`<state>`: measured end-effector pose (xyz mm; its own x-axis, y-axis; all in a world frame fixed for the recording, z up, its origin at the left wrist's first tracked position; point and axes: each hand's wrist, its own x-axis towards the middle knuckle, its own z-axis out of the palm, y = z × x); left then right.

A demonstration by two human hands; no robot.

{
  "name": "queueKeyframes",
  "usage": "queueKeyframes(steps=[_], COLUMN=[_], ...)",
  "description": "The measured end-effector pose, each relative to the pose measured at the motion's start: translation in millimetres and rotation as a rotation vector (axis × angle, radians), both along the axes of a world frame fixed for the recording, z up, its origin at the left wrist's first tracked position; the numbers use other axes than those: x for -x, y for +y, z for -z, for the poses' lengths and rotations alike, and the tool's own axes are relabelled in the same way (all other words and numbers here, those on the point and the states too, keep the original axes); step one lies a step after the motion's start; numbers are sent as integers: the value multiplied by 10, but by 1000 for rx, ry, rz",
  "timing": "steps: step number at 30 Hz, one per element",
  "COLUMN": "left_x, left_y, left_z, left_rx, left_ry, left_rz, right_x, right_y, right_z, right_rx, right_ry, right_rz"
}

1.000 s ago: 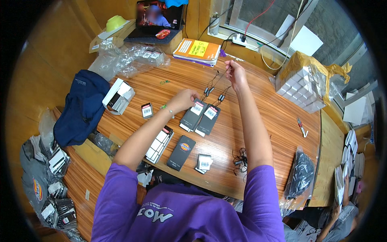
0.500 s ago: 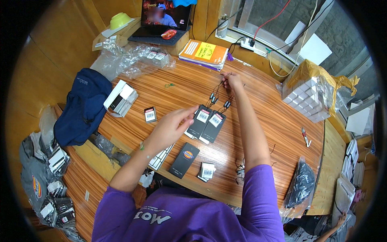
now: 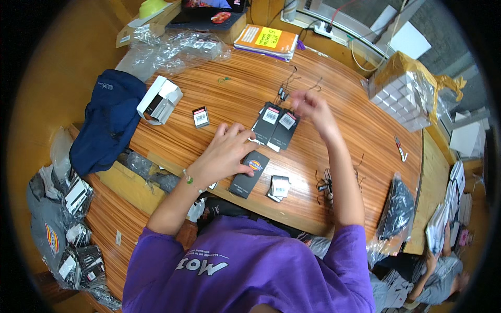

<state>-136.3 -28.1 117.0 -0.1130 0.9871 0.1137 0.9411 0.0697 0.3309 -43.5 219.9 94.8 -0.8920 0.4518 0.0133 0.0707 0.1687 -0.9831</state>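
My left hand (image 3: 224, 154) has its fingers spread above a black hang tag (image 3: 249, 180) with an oval emblem. Its thumb lies at that tag's left edge, and whether it presses on it I cannot tell. Just beyond are two black hang tags side by side, the left one (image 3: 267, 122) and the right one (image 3: 284, 130), with white and red stickers. Their black strings (image 3: 288, 81) stretch away over the table. Slightly blurred, my right hand (image 3: 313, 112) hovers by the right tag's upper end, fingers loosely apart and nothing visible in them.
Small stickered cards (image 3: 279, 186) are piled near the front edge; another pile (image 3: 200, 117) lies left. Black strings (image 3: 326, 185) bunch beside my right forearm. A white box (image 3: 159, 101), blue cloth bag (image 3: 107, 130), snips (image 3: 401, 148) and wrapped box stack (image 3: 399, 96) surround the work area.
My right hand has let go of the strings and drawn back toward the tags. My left hand has come down from beside the paired tags to the emblem tag. The view has shifted.
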Motion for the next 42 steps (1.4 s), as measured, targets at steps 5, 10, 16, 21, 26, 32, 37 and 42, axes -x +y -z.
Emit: queueKeyframes(steps=[5,10,16,21,26,32,37,42], left_x=[51,91,29,54,20,-5,-62,-201], left_y=[116,151,72,51,17,-48,-72,-75], left_z=[93,140,140,166,44,70,87,59], left_rx=[30,29,-35,-22,-42,89,-11,-103], left_ry=[67,54,47,34,-53,-993,-1172,-1240], left_rz=[77,107,13,3,-19,-190,-168,-205], right_x=[-956,-1205,-1224,-1198,-1183,-1222,-1254,-1322], right_y=[-811,-1103,-1171,-1198,-1174,-1151,-1140,-1100], right_z=[122,247,368,398,384,398,385,318], right_rx=[-494,-669,-556,-374,-349,-342,-109,137], right_ry=[-231,-301,-281,-230,-253,-232,-258,-239], right_rz=[-109,-18,94,177,164,150,173,153])
